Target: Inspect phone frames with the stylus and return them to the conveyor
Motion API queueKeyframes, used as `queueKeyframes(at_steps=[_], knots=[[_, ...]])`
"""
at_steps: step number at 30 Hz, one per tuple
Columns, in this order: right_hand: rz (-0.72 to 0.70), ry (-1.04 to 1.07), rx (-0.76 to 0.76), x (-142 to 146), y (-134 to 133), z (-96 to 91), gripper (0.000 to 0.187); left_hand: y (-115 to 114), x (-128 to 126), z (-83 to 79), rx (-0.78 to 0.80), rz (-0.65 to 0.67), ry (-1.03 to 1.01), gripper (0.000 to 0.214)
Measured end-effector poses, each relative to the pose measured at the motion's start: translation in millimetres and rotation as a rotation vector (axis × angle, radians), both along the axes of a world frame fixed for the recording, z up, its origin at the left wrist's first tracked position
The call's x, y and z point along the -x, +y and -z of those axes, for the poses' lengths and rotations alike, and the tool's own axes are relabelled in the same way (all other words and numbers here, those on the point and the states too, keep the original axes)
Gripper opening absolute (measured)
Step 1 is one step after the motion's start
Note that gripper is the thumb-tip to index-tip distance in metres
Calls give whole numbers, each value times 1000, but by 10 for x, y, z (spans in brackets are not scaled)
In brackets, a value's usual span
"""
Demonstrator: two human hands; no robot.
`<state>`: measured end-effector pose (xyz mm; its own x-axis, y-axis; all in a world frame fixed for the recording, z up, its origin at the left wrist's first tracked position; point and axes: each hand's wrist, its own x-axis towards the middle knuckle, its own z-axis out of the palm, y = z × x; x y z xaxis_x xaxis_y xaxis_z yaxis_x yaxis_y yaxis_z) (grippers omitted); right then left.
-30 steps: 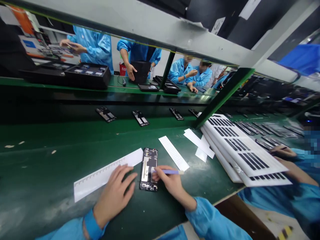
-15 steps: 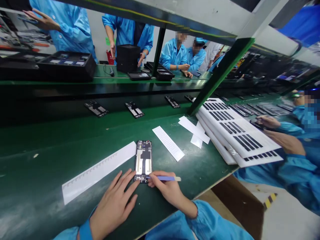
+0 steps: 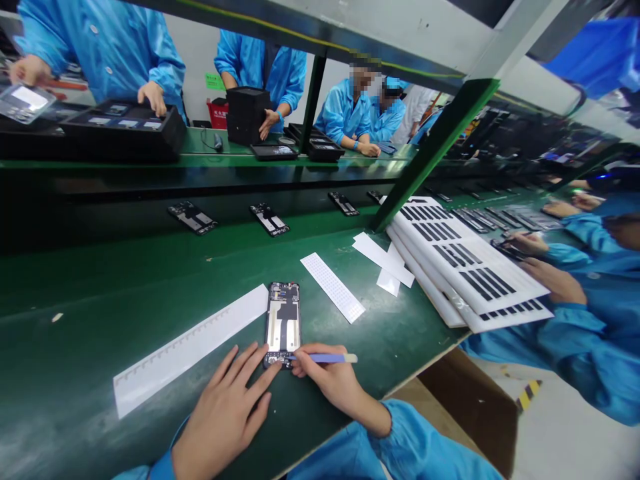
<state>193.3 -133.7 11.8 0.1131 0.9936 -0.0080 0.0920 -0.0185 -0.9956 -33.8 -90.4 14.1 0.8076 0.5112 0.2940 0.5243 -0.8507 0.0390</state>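
An opened phone (image 3: pixel 283 323) lies on the green bench in front of me, its inner parts facing up. My left hand (image 3: pixel 227 400) rests flat with fingers spread, fingertips at the phone's lower left edge. Pinched in my right hand (image 3: pixel 330 377) are slim purple tweezers (image 3: pixel 327 358) with a pale rear end. Their tip points at the bottom part of the phone; the exact contact is too small to make out. A white strip sheet with dark marks (image 3: pixel 193 347) lies left of the phone. On its right is a white sheet of small printed labels (image 3: pixel 334 288).
Further opened phones (image 3: pixel 270 219) lie along the back of the bench. White strips (image 3: pixel 383 257) and stacked white sheets with black strips (image 3: pixel 465 257) sit to the right, by a green post (image 3: pixel 435 157). Co-workers in blue stand across and sit at right; black trays (image 3: pixel 127 137) are opposite.
The view shifts slightly, while my hands keep nearly the same place at the phone. Across the bench, a co-worker's hands have come down to the black trays, one with a clear case.
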Motion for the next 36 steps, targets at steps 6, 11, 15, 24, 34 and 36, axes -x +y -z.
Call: queueKeyframes(at_steps=[6, 11, 15, 24, 34, 36], knots=[[43, 93, 28, 5, -10, 29, 27, -4, -6, 22, -30, -1, 10, 51], [-18, 27, 30, 4, -15, 37, 17, 5, 15, 51, -9, 1, -38, 40], [-21, -17, 16, 6, -5, 17, 17, 6, 19, 73, 7, 0, -59, 39], [-59, -146, -41, 16, 10, -71, 22, 12, 3, 55, 6, 4, -86, 37], [70, 58, 63, 1, 7, 15, 32, 15, 16, 71, 37, -15, -42, 37], [141, 23, 23, -11, -7, 3, 32, 24, 12, 63, 49, -9, -67, 37]])
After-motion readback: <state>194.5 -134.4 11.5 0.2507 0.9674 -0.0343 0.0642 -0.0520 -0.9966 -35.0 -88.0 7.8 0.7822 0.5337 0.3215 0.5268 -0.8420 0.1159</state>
